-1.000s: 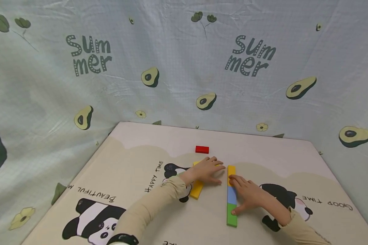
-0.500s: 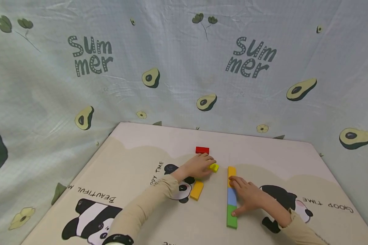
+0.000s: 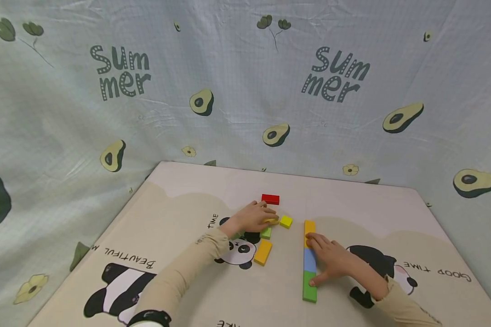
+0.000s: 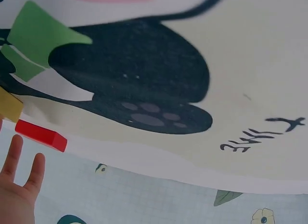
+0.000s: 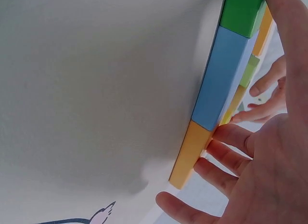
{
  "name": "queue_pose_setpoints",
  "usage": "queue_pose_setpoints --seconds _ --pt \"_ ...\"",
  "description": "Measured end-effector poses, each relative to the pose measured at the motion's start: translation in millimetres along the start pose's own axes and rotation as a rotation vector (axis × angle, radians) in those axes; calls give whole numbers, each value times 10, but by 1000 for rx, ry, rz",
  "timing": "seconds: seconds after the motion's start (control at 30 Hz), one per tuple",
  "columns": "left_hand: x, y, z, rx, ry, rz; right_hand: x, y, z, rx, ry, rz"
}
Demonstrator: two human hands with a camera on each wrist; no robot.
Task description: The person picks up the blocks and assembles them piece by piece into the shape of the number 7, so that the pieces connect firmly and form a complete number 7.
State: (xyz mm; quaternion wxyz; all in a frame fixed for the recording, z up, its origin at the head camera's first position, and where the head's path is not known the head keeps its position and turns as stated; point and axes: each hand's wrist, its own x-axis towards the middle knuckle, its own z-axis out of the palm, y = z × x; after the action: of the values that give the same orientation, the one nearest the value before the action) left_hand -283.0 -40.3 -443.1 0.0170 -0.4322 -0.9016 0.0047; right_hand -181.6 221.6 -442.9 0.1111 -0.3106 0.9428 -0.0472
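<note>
Head: left hand [image 3: 251,217], withdrawn from bright-yellow block [image 3: 286,221], presumably now placed; over yellow block [image 3: 272,222], grip cannot be told. Right hand [image 3: 333,259], relaxed, unclasped, touching green-blue-orange row [image 3: 309,261] on tabletop [image 3: 188,190]. Left wrist: red block [image 4: 39,134] near fingers [image 4: 16,146]. Right wrist: row's pieces end to end.

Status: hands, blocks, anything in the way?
Left hand at yellow-orange block, grip unclear. Right hand touching three-block row. Small yellow block between left hand and row.

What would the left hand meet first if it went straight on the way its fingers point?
Past the partly hidden yellow block under the left hand, probably the small bright yellow square block; the hand's height is unclear, so it might pass over.
</note>
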Motion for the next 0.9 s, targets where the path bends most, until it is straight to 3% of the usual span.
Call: queue_pose_setpoints --seconds 0.23,0.43,0.57,0.9 --pt "-25 -45 -17 45 -63 11 1 7 -10 5 7 -16" --pt "-34 -34 -106 70 -177 -14 -3 -6 -39 15 0 -23" --pt "-34 -61 -86 80 -233 -40 -8 -10 -48 13 7 -22" --pt "-3 -122 38 -26 -220 -34 -6 -11 -16 37 5 -1"
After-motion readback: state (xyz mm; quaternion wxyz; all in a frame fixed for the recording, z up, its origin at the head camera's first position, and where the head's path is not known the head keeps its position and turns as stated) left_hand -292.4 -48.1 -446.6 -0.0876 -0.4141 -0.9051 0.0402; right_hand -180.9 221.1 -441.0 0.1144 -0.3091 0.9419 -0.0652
